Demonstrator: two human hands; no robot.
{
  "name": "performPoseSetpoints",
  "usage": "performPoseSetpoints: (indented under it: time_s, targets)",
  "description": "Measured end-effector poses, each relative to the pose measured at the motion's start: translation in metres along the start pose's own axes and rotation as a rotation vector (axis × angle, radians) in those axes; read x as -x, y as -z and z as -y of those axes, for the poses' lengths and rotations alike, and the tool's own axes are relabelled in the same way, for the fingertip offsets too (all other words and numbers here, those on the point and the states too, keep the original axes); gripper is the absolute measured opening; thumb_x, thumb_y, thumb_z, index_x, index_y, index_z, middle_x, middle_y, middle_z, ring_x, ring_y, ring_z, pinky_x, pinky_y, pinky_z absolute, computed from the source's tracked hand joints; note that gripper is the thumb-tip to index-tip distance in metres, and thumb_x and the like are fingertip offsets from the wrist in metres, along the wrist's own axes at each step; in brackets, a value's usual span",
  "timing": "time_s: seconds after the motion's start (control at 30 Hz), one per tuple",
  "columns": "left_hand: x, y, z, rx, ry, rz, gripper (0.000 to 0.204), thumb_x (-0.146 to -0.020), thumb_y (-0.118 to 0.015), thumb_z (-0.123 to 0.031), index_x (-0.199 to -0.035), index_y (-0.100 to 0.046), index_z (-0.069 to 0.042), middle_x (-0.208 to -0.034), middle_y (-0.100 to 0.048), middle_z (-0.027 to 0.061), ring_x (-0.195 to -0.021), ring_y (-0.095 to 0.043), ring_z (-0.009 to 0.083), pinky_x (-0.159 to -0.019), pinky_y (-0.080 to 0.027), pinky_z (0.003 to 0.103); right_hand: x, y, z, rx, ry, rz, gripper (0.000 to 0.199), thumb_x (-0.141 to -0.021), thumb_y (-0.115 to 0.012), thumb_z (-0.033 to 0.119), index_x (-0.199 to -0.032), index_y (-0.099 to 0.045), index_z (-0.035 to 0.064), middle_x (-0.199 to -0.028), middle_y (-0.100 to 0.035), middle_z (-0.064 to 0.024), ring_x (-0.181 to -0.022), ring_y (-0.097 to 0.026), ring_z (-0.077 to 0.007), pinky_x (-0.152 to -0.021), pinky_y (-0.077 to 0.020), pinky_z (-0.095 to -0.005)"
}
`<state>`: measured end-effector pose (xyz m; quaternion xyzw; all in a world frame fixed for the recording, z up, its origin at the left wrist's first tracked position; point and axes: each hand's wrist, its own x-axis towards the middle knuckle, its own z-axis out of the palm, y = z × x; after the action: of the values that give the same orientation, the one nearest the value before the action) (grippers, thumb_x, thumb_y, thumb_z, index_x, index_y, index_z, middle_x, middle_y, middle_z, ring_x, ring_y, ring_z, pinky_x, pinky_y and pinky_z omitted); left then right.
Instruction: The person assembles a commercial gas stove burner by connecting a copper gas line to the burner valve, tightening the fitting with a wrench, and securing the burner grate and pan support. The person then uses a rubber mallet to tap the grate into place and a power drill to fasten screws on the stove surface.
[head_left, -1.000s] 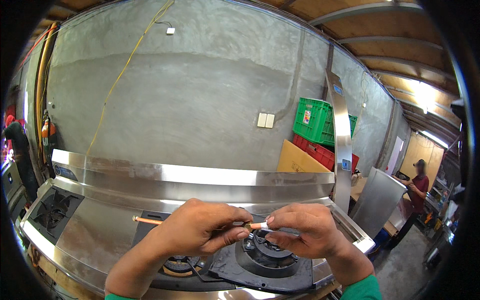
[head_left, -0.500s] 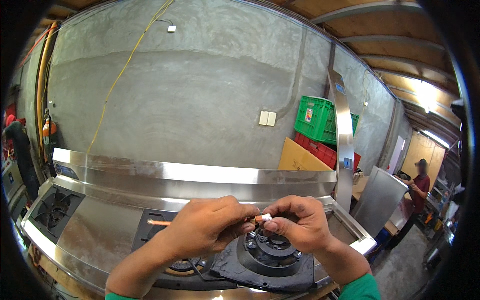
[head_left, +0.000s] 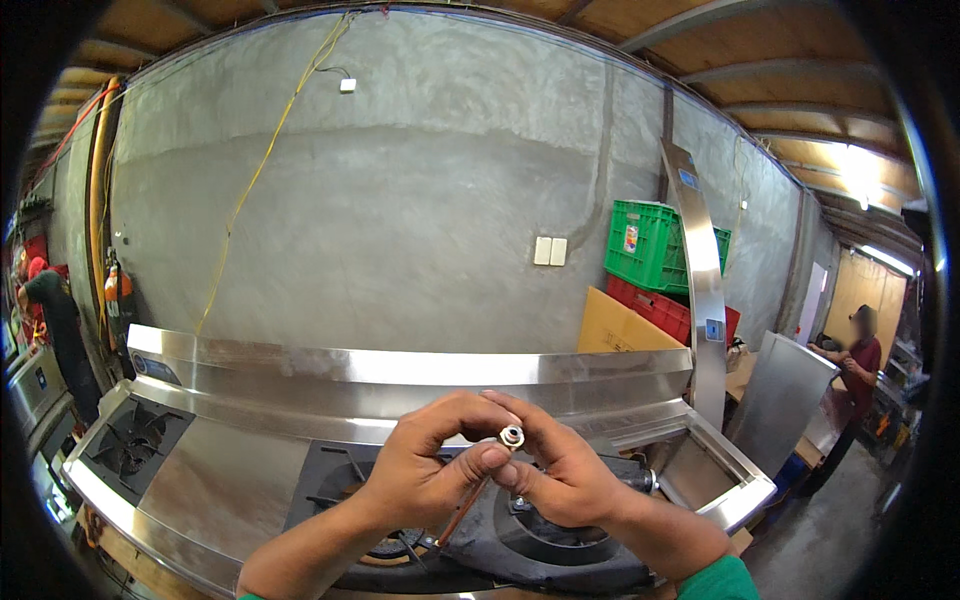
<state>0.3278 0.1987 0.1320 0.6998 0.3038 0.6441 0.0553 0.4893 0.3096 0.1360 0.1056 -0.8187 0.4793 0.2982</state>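
No wording legible from here. Blue label [head_left: 688, 178] high on upright steel panel [head_left: 706, 275], second blue label [head_left: 713, 330] lower on same panel. White sticker [head_left: 631, 238] with coloured print on green crate [head_left: 655, 262]. Dark bluish label [head_left: 156, 369] at left end of steel backsplash [head_left: 420, 366]. Faint marks on tan cardboard [head_left: 620, 325], too small to read.

Surface noted: long stainless-steel cooktop [head_left: 245, 555], backed by a raised steel ledge [head_left: 420, 366]. A square black burner [head_left: 138, 445] is set at the left end, separated by a flat steel panel [head_left: 225, 460] from a second black burner [head_left: 318, 480]. Farther right, a black ring burner [head_left: 560, 535] is seated, partly hidden. The right end is occupied by a framed rectangular recess [head_left: 695, 468].
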Motion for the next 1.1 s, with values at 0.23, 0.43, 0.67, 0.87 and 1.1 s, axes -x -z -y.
performPoseSetpoints:
  time_s: [0.23,0.43,0.67,0.87,1.1]
  targets:
    - [0.004,0.013,-0.037,-0.129,-0.193,-0.182,0.025,-0.091,-0.075,-0.019,-0.111,-0.069,-0.004,-0.111,-0.063,0.0107,-0.101,-0.061,0.0172,-0.083,-0.050,0.029,-0.020,-0.025,0.030,-0.368,0.011,0.120,0.061,-0.104,-0.056,0.015,-0.155,-0.027,0.0019,-0.114,-0.061,-0.0107,-0.101,-0.062,-0.0150,-0.088,-0.0509,-0.0309]
    - [0.009,0.022,-0.066,0.228,-0.023,-0.325,0.035,-0.098,-0.067,-0.026,-0.120,-0.057,0.000,-0.108,-0.058,0.0058,-0.099,-0.057,0.0125,-0.093,-0.046,0.029,-0.030,-0.031,0.086,-0.146,-0.153,0.153,0.040,-0.104,-0.056,0.018,-0.141,-0.049,0.0040,-0.085,-0.059,-0.0032,-0.075,-0.055,-0.0078,-0.069,-0.0482,-0.0248]
    - [0.007,0.022,-0.055,0.083,-0.027,-0.249,0.046,-0.093,-0.074,-0.030,-0.124,-0.057,-0.001,-0.109,-0.062,0.0068,-0.101,-0.060,0.0129,-0.090,-0.049,0.030,-0.033,-0.002,0.112,0.418,-0.161,0.222,0.027,-0.101,-0.057,0.017,-0.122,-0.059,0.0010,-0.087,-0.066,-0.0171,-0.077,-0.065,-0.0270,-0.071,-0.0515,-0.0374]
    - [-0.008,0.021,-0.065,-0.848,-0.431,0.285,0.037,-0.081,-0.081,-0.029,-0.108,-0.066,-0.008,-0.090,-0.064,0.0034,-0.074,-0.062,0.0186,-0.068,-0.048,0.031,-0.014,0.015,0.132,0.934,-0.207,0.523,0.027,-0.102,-0.051,0.028,-0.109,-0.057,0.0022,-0.079,-0.067,-0.0223,-0.075,-0.066,-0.0444,-0.068,-0.0522,-0.0529]
    - [0.002,-0.016,-0.040,-1.001,-0.493,0.405,0.028,-0.082,-0.077,-0.037,-0.073,-0.061,-0.016,-0.062,-0.047,-0.0045,-0.054,-0.049,0.0123,-0.052,-0.033,0.028,0.007,0.025,0.143,1.079,-0.463,0.759,0.029,-0.100,-0.047,0.030,-0.102,-0.053,0.0020,-0.076,-0.068,-0.0208,-0.070,-0.069,-0.0414,-0.061,-0.0550,-0.0513]
